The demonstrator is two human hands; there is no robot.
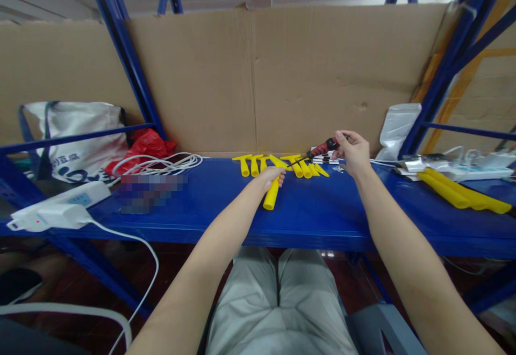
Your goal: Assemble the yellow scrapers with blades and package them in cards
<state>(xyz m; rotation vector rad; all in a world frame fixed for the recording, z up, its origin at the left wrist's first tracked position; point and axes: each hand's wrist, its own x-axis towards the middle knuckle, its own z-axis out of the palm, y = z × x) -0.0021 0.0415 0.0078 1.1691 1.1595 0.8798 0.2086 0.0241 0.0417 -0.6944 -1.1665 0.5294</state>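
Observation:
My left hand (271, 176) is closed round the top of a yellow T-shaped plastic piece (272, 195) that lies on the blue shelf (314, 215). My right hand (353, 151) grips a red-and-black screwdriver (320, 149), its tip pointing left toward the piece under my left hand. Behind both hands, a row of several more yellow T-shaped pieces (296, 167) lies against the cardboard back wall (282, 75).
Two long yellow tubes (463, 193) and white power strips (475, 172) lie at the right. At the left are a coiled white cable (161, 164), a white power strip (60, 207), a red bag (143, 148) and a white tote bag (80, 134). Blue rack posts (124, 54) flank the shelf.

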